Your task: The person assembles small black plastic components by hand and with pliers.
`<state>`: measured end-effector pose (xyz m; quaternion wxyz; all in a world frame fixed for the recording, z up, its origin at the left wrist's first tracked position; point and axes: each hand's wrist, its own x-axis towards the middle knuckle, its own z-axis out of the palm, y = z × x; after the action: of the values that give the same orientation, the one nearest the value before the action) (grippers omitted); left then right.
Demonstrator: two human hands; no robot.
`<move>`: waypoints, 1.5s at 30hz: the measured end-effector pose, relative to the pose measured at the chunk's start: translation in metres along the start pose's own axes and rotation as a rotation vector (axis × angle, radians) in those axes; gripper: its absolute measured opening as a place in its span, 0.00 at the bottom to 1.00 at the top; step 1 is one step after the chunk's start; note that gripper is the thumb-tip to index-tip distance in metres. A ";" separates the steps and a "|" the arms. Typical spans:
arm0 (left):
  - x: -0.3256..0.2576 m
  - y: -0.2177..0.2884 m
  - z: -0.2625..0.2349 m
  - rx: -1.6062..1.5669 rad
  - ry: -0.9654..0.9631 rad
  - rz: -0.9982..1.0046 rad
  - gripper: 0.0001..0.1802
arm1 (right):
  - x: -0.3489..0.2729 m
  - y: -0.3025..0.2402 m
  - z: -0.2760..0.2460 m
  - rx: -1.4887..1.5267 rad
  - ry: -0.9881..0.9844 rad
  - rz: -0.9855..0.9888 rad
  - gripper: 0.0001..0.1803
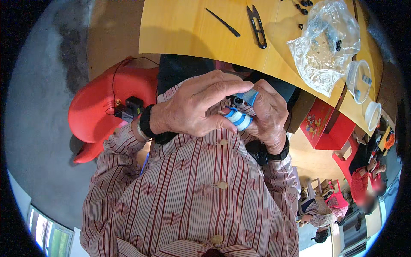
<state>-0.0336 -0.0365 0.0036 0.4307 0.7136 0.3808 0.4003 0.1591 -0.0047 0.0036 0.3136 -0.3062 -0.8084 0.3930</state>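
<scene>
In front of my striped shirt my two hands meet. My right hand [269, 109] has blue and white wraps [239, 120] round its digits, and its fingers are bent closed about a small black round piece [236, 101]. From the other side comes my left hand [199, 103], back upward. Its thumb and forefinger are spread apart around the wrapped digits, the forefinger tip touching the upper blue wrap [248, 97]. Nothing shows in the left hand's grip, though its other fingers are partly hidden. Each wrist wears a black band.
On the yellow table [180, 25] lie thread snips [257, 28], a thin black tool [222, 22], a clear plastic bag [327, 43], small black parts [304, 11] and clear tubs [358, 81]. A red chair [98, 107] stands left, a red box [321, 124] right. Other people are seated beyond.
</scene>
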 end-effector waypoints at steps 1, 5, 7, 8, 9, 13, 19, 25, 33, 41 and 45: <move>0.000 0.001 -0.001 0.010 0.015 0.020 0.42 | 0.000 -0.002 0.000 0.001 0.001 0.002 0.21; -0.002 0.000 -0.001 0.003 0.020 0.039 0.41 | -0.003 -0.002 0.003 -0.095 -0.016 -0.060 0.20; -0.003 0.001 -0.003 0.027 0.005 0.048 0.41 | -0.004 -0.001 0.004 -0.145 -0.028 -0.101 0.20; -0.003 0.001 -0.003 0.028 0.004 0.047 0.41 | -0.003 -0.001 0.005 -0.158 -0.029 -0.120 0.20; -0.004 0.000 -0.003 0.029 0.004 0.045 0.41 | -0.003 -0.001 0.005 -0.171 -0.031 -0.138 0.20; -0.006 -0.002 -0.001 0.036 0.023 0.052 0.40 | -0.005 0.004 0.004 -0.203 -0.100 -0.177 0.20; -0.009 -0.006 -0.001 0.044 0.017 0.033 0.41 | -0.001 0.005 0.006 -0.181 -0.061 -0.211 0.20; -0.006 -0.006 -0.017 -0.172 -0.090 -0.093 0.39 | 0.002 0.005 0.006 -0.257 -0.087 -0.261 0.21; 0.001 0.006 -0.018 -0.850 -0.044 -0.814 0.26 | 0.008 0.001 0.004 -0.308 -0.170 -0.209 0.24; 0.001 0.004 -0.006 -0.830 0.040 -0.853 0.19 | 0.006 0.005 0.004 -0.213 -0.199 -0.103 0.24; 0.000 0.004 0.001 -0.800 0.066 -0.866 0.17 | 0.006 0.004 0.004 -0.205 -0.200 -0.053 0.23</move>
<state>-0.0318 -0.0382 0.0074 0.7785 0.2626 0.4701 0.3224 0.1527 0.0001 -0.0002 0.2089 -0.2743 -0.8793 0.3287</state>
